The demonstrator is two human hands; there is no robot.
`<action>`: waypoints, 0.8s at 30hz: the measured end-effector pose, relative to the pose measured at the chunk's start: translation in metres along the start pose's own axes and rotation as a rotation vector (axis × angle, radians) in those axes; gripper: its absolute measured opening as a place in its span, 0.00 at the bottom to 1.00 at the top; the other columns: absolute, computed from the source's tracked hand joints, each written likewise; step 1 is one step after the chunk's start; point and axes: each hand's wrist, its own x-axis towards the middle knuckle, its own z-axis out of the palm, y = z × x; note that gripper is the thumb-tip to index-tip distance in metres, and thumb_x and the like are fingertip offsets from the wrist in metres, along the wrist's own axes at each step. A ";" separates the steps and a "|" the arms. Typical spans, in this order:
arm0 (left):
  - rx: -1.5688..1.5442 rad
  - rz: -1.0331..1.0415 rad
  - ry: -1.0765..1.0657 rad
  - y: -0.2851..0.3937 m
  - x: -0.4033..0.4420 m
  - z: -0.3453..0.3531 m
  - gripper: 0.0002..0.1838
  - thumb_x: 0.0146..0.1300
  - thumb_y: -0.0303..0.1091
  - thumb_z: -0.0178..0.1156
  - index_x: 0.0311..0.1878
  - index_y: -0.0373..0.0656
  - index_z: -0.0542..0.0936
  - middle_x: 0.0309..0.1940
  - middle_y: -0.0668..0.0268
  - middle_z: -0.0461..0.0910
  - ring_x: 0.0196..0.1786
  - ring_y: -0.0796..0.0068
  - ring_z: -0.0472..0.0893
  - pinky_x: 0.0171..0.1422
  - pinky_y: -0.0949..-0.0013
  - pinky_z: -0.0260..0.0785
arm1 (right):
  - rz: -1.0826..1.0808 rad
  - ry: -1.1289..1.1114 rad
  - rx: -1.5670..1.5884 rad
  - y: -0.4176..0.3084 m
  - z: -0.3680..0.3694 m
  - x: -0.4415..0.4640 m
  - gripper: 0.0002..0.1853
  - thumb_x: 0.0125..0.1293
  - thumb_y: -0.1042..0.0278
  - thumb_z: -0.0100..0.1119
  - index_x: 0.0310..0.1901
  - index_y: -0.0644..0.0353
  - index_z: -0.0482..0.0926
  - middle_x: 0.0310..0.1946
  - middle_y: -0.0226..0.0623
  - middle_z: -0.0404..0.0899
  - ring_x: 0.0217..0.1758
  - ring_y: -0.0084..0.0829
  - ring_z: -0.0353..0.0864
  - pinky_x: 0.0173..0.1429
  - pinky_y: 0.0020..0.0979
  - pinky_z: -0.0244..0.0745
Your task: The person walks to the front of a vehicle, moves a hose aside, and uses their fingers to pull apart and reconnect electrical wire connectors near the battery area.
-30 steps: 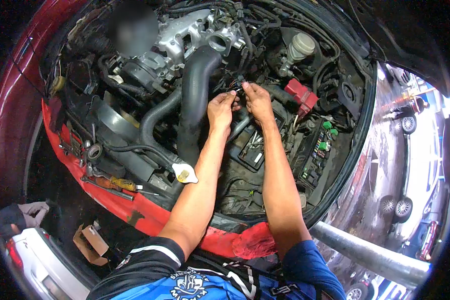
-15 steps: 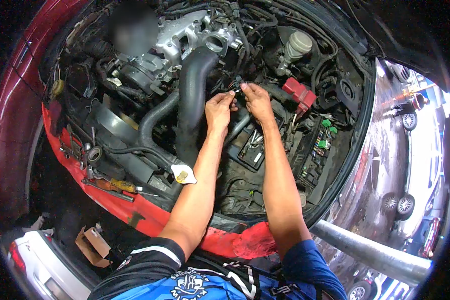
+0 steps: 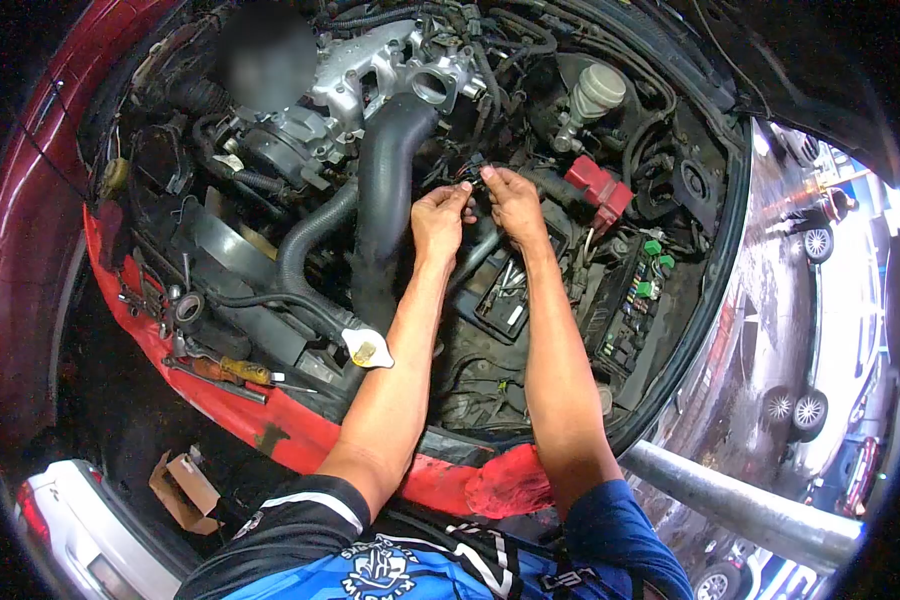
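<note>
Both of my hands are close together over the engine bay, fingertips pinched at a bundle of thin dark wiring (image 3: 476, 165). My left hand (image 3: 438, 222) is closed, thumb and forefinger pressed together beside the thick black intake hose (image 3: 385, 190). My right hand (image 3: 515, 208) is closed too, pinching at the wiring just to the right. The small piece between the fingertips is mostly hidden and too small to make out clearly. Below my wrists lies a black tray (image 3: 483, 322) with metal tools or fasteners in it.
A red terminal cover (image 3: 600, 187) and a fuse box (image 3: 630, 300) are right of my right hand. A white-topped cap (image 3: 369, 347) sits by my left forearm. Wrenches and a screwdriver (image 3: 245, 371) lie on the red front edge (image 3: 310, 437). A metal pipe (image 3: 740, 500) is lower right.
My fingertips have shifted very slightly at the wiring, and a small pale spot between them no longer shows. Both hands otherwise stay in place.
</note>
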 end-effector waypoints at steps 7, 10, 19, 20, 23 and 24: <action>-0.041 -0.009 0.051 0.004 -0.005 0.007 0.12 0.65 0.35 0.67 0.37 0.34 0.83 0.28 0.64 0.82 0.28 0.79 0.78 0.33 0.75 0.76 | 0.016 -0.005 0.003 0.000 0.001 0.000 0.24 0.71 0.50 0.60 0.26 0.63 0.73 0.20 0.25 0.66 0.25 0.19 0.62 0.30 0.27 0.60; -0.082 -0.015 0.062 0.005 -0.006 0.009 0.11 0.66 0.33 0.66 0.37 0.33 0.83 0.27 0.65 0.82 0.27 0.81 0.77 0.32 0.76 0.75 | 0.017 -0.009 0.047 -0.001 0.001 0.000 0.24 0.71 0.49 0.60 0.26 0.63 0.73 0.20 0.25 0.66 0.25 0.19 0.61 0.30 0.27 0.59; -0.086 0.017 0.071 0.000 -0.005 0.008 0.12 0.65 0.34 0.67 0.39 0.32 0.84 0.30 0.63 0.84 0.29 0.78 0.79 0.33 0.75 0.76 | -0.034 -0.022 0.105 0.001 0.007 -0.001 0.15 0.73 0.53 0.59 0.33 0.55 0.76 0.17 0.15 0.60 0.15 0.11 0.54 0.18 0.22 0.48; -0.084 0.020 0.071 0.000 -0.005 0.008 0.12 0.65 0.34 0.67 0.39 0.32 0.84 0.30 0.63 0.84 0.29 0.78 0.79 0.33 0.75 0.76 | -0.033 -0.020 0.101 0.001 0.007 -0.001 0.15 0.73 0.53 0.59 0.33 0.55 0.76 0.17 0.15 0.60 0.15 0.11 0.54 0.18 0.21 0.48; -0.097 0.029 0.066 -0.001 -0.004 0.008 0.12 0.66 0.34 0.66 0.39 0.33 0.84 0.31 0.63 0.84 0.29 0.78 0.79 0.33 0.75 0.76 | -0.046 0.001 0.079 -0.002 0.008 -0.001 0.15 0.73 0.53 0.59 0.33 0.56 0.76 0.17 0.16 0.60 0.15 0.11 0.54 0.18 0.21 0.48; -0.104 0.031 0.063 -0.001 -0.004 0.008 0.12 0.66 0.34 0.66 0.39 0.33 0.84 0.31 0.63 0.84 0.30 0.78 0.79 0.33 0.75 0.76 | -0.060 0.019 0.064 -0.002 0.010 -0.001 0.16 0.72 0.53 0.59 0.33 0.56 0.76 0.17 0.16 0.60 0.15 0.11 0.54 0.18 0.21 0.48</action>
